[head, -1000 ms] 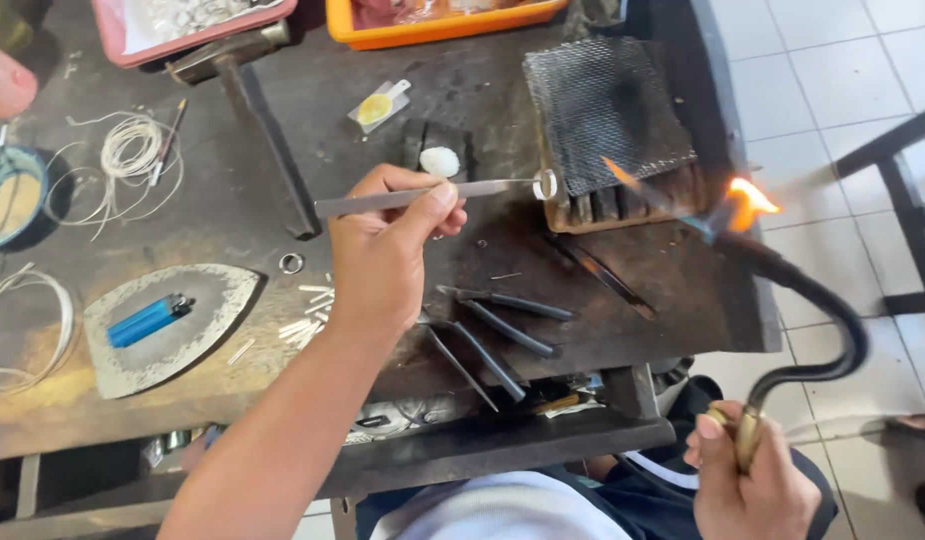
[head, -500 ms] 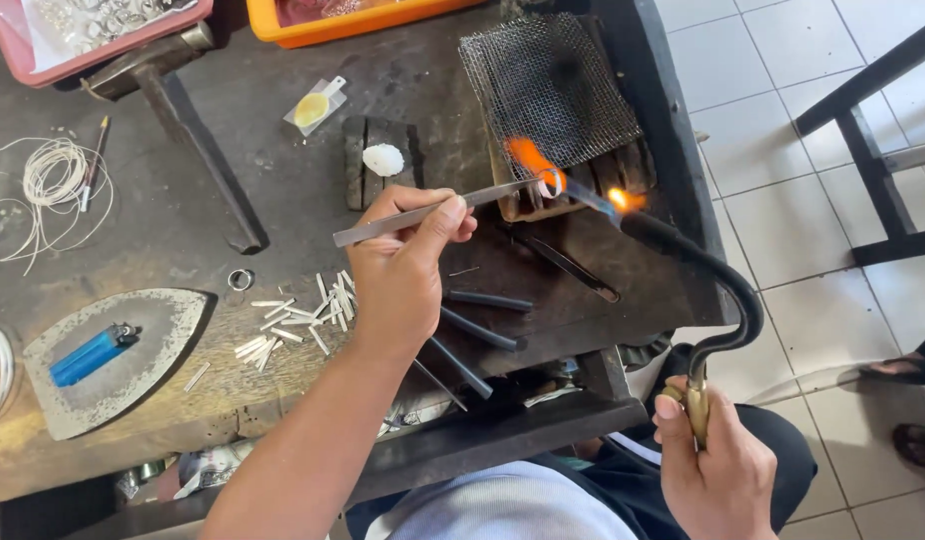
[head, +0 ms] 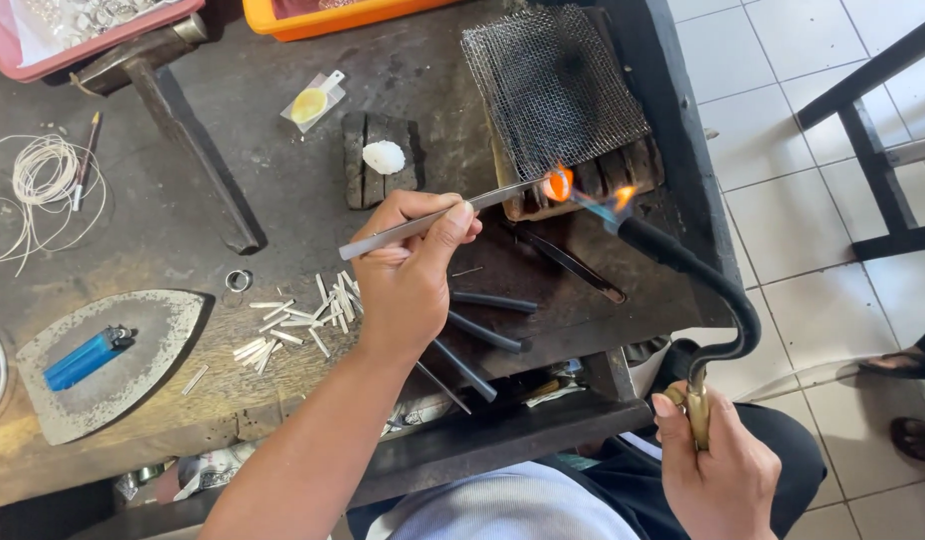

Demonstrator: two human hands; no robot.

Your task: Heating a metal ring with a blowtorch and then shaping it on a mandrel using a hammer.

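My left hand point(head: 408, 275) grips long steel tweezers point(head: 433, 220) whose tips reach a small glowing orange piece point(head: 557, 184) at the near edge of a black wire mesh point(head: 551, 85). My right hand point(head: 718, 465), low at the right, holds the brass handle of a curved black gas torch point(head: 698, 285). Its nozzle points left and a blue-orange flame point(head: 608, 200) plays on the glowing piece, above a charred block point(head: 623, 170).
Dark worn workbench point(head: 283, 150). Several short silver strips point(head: 293, 325) and a small ring point(head: 239, 280) lie left of my hand. A blue lighter point(head: 83, 358) rests on an iron-shaped plate point(head: 143, 370). Wire coil point(head: 43, 185), hammer point(head: 183, 130), black rods point(head: 488, 335), trays at the back.
The torch flame has moved left onto the piece held by the tweezers, which now glows orange. My view has shifted closer to the mesh block.
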